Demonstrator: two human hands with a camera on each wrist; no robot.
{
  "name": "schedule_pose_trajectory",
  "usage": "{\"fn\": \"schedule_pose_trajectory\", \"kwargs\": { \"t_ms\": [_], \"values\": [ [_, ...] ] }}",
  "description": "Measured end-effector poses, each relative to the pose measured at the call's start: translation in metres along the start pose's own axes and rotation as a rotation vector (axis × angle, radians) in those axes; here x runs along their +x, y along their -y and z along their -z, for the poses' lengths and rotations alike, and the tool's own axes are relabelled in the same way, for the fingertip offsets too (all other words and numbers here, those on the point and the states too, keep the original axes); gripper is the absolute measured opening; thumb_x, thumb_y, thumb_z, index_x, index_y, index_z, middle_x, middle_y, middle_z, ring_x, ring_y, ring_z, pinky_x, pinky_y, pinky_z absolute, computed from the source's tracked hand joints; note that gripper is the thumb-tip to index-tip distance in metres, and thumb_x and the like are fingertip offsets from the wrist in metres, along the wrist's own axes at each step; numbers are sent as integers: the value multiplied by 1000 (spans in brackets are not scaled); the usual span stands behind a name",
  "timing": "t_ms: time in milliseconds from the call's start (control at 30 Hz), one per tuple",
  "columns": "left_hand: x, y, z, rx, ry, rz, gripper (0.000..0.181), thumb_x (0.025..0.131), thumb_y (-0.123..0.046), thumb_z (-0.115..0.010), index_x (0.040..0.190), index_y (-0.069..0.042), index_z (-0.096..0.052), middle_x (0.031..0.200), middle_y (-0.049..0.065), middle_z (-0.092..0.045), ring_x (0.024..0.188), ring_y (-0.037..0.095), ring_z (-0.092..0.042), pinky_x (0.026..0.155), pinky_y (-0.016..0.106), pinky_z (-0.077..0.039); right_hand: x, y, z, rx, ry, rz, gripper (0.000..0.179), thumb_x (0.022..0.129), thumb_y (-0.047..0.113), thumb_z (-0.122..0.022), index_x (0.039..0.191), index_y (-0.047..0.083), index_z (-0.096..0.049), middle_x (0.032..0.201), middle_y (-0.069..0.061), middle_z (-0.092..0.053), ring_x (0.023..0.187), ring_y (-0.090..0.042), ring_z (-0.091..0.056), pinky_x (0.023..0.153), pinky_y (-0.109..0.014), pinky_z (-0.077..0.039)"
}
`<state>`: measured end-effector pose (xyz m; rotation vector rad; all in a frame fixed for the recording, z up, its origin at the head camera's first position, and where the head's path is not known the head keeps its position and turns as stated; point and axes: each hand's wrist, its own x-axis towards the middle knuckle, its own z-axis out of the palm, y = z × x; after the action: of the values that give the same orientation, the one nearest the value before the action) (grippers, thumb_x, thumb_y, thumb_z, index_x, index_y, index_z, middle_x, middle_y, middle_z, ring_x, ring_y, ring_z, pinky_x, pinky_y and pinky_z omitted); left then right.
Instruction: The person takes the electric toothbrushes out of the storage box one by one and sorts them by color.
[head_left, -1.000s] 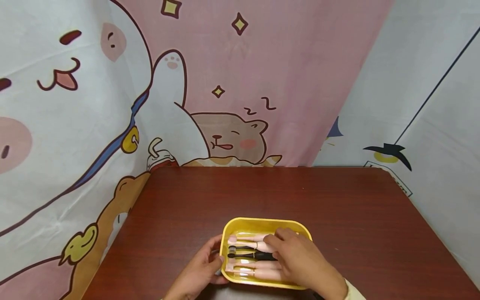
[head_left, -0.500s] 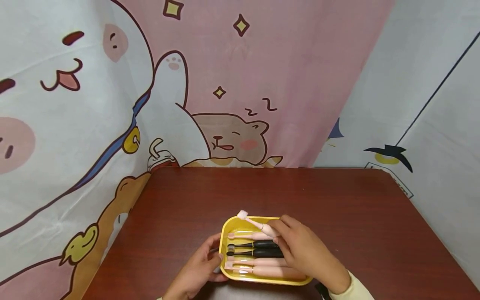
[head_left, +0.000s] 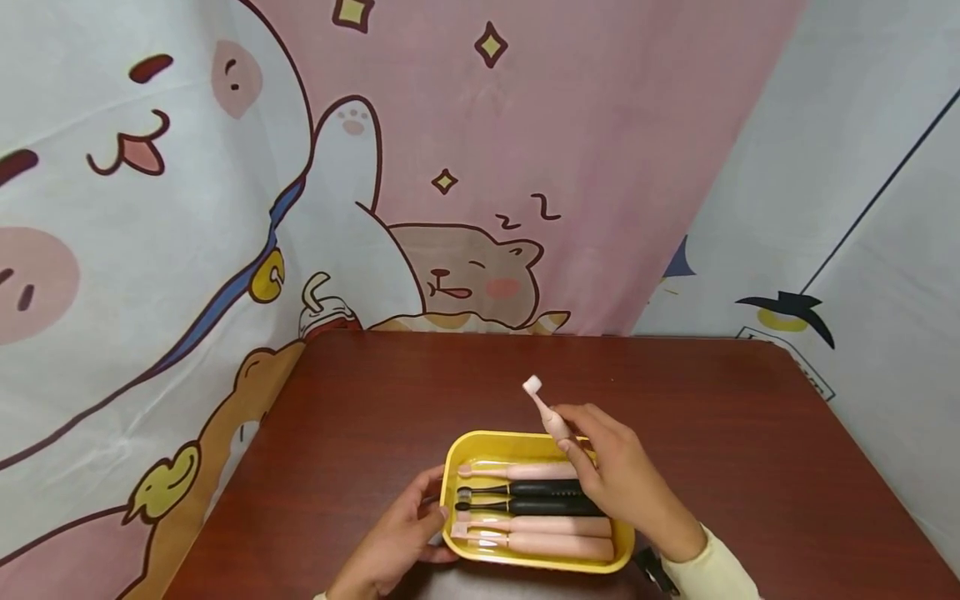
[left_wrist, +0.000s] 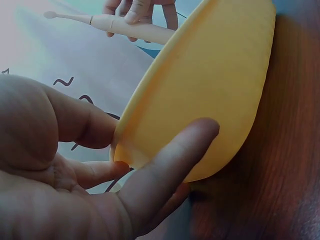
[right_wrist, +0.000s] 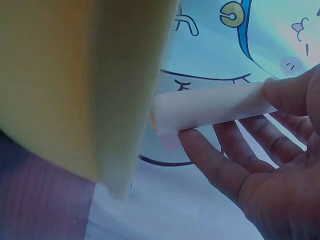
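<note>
right grip (head_left: pixel 626 473) holds a pink toothbrush (head_left: pixel 553 422) (handle end (right_wrist: pixel 162 116) visible only in right wrist view), left grip (head_left: pixel 400 533) a yellow tray (head_left: pixel 495 447)

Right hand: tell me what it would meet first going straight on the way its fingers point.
The right hand, holding a pink toothbrush, seems to have a free way over the table; the printed backdrop would likely come first, though depth is unclear.
</note>
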<state>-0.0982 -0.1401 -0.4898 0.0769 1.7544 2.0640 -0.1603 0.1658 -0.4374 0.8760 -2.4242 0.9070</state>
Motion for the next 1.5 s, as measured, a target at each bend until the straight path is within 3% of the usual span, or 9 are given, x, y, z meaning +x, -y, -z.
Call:
{"fn": "schedule_pose_trajectory", "kwargs": {
  "t_ms": [333,500,700,900,1133,1267,1500],
  "values": [
    [2,0,-1,-4,0,5,55,103,-4,-46,153,-8,-26,148,28,-32,112,34,-58,75,52,-60,13,-17,13,-40,-76,-47,44,90,8,-72,131,14,-58,109,6,-64,95,-7,-62,70,-32,-58],
    [3,1,0,4,-7,22,53,103,-4,-45,153,-9,-27,147,27,-33,109,33,-60,73,51,-60,20,-26,15,-38,-126,-37,44,86,1,-73,128,10,-59,107,1,-65,82,-7,-57,60,-21,-51],
    [4,2,1,0,-8,40,53,104,-5,-45,154,-11,-27,148,26,-33,109,33,-60,73,51,-60,29,-43,18,-37,-146,-61,45,86,-1,-72,127,9,-58,107,-2,-65,78,-8,-54,58,-26,-50],
    [4,1,2,3,-10,52,53,104,-5,-45,153,-10,-27,148,26,-35,107,32,-61,73,51,-60,44,-64,19,-15,-148,-124,42,88,2,-71,127,12,-59,97,0,-64,69,-10,-50,57,-24,-46],
    [3,1,2,12,-20,53,53,104,-5,-46,153,-10,-27,147,26,-36,106,32,-61,71,50,-61,58,-92,19,11,-153,-200,38,92,4,-67,128,10,-58,99,-6,-67,84,-18,-58,70,-31,-48],
    [4,2,2,15,-19,43,53,103,-5,-45,153,-10,-28,147,26,-36,106,32,-61,70,50,-61,57,-107,16,48,-130,-282,35,95,8,-64,129,10,-56,104,-8,-68,89,-21,-60,71,-31,-50],
    [5,2,3,6,-24,47,53,103,-5,-46,153,-10,-27,147,26,-35,107,32,-61,71,50,-61,45,-130,2,113,-113,-384,29,97,11,-62,125,13,-53,99,-10,-66,78,-23,-63,62,-23,-53]
  ]
}}
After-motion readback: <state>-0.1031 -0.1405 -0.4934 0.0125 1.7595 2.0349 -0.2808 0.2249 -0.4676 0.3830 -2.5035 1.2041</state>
